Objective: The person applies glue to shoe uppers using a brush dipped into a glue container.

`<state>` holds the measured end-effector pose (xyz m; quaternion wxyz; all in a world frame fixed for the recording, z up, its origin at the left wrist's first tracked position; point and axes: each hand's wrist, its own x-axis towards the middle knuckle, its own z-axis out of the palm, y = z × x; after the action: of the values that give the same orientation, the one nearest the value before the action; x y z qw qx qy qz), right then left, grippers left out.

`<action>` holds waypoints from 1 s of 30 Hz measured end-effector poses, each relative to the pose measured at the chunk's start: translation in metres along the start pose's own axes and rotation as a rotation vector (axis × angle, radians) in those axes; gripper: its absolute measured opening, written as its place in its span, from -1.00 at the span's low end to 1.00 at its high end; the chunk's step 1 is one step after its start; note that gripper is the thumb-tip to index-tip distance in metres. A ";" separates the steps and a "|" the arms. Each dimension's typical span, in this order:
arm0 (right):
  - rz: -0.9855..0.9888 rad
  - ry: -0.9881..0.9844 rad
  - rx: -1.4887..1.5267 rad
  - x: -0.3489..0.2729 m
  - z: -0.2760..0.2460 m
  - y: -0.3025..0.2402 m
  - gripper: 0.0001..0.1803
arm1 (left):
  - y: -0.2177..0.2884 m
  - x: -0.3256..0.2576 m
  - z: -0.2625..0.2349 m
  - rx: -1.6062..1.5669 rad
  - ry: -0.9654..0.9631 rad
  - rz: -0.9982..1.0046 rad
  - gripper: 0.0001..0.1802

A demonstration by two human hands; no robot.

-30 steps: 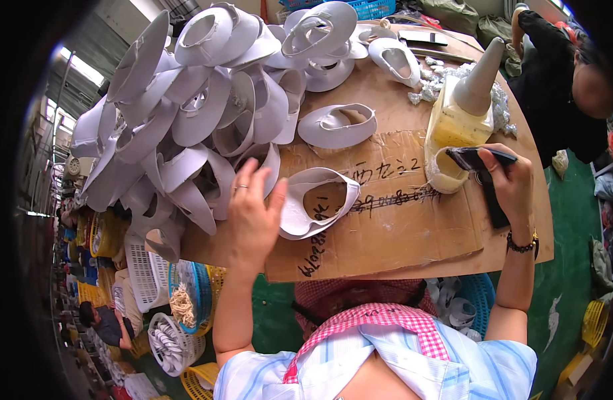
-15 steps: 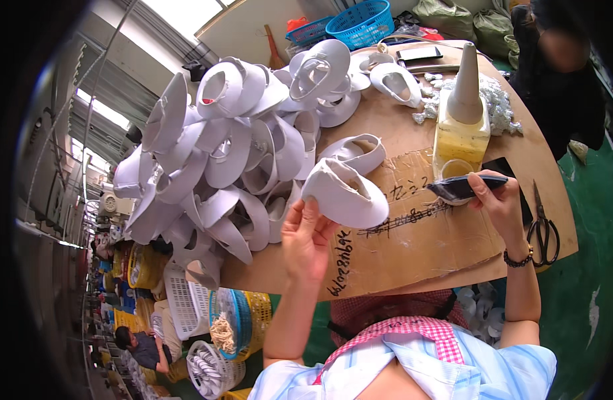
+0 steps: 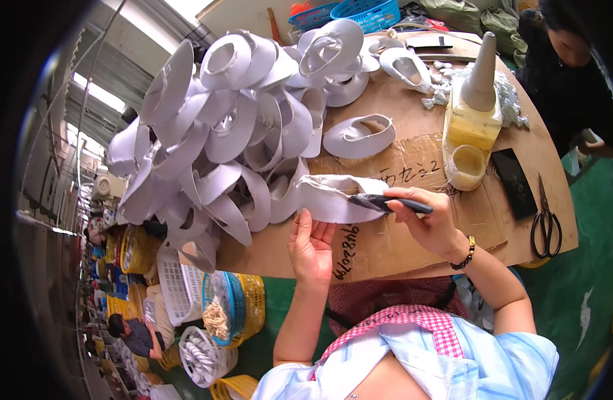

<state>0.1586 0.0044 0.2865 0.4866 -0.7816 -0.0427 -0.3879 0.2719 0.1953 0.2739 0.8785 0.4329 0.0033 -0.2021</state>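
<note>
My left hand [image 3: 312, 250] holds a white shoe upper [image 3: 328, 205] by its near left edge, thumb on the outside, over the cardboard sheet [image 3: 413, 247]. In my right hand [image 3: 423, 223] is a black-handled brush [image 3: 373, 203], its tip at the upper's opening; the bristles are hard to make out. Another white upper [image 3: 350, 141] lies just beyond on the table. To the right stands a translucent glue bottle [image 3: 476, 130] with yellowish content, a round open mouth at its near end and a pale cone on top.
A tall heap of white uppers [image 3: 233, 127] fills the table's left side. Black scissors [image 3: 545, 227] and a dark phone-like slab [image 3: 514, 183] lie at the right. White scraps [image 3: 510, 100] sit behind the bottle. Baskets [image 3: 183, 283] stand on the floor at left; another person [image 3: 566, 80] is at far right.
My right hand has moved left with the brush, from the glue bottle to the held upper. The held upper has tilted, its opening now facing away and up.
</note>
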 end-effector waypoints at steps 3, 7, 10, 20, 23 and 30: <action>0.249 0.056 0.117 -0.006 0.000 -0.001 -0.77 | -0.004 0.003 -0.029 -0.037 0.043 -0.087 -0.79; -0.011 -0.221 -0.111 0.006 0.006 0.001 -0.77 | -0.002 0.008 -0.048 -0.052 0.068 -0.151 -0.77; 0.062 -0.104 -0.218 0.010 -0.007 0.024 -0.78 | -0.001 0.007 -0.058 -0.025 0.035 -0.165 -0.72; 0.376 -0.127 0.288 0.017 -0.031 0.006 -0.80 | 0.011 -0.009 -0.059 -0.002 -0.211 -0.272 -0.65; 0.360 -0.166 0.357 0.024 -0.043 -0.004 -0.81 | 0.010 -0.019 -0.047 0.034 -0.321 -0.185 -0.70; -0.054 -0.362 0.098 0.040 -0.030 -0.048 -0.87 | 0.012 -0.033 -0.035 0.241 -0.432 -0.106 -0.72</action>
<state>0.1484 -0.0065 0.3546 0.4976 -0.8127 -0.1694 -0.2513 0.2521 0.2406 0.2671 0.7892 0.4803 -0.1859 -0.3345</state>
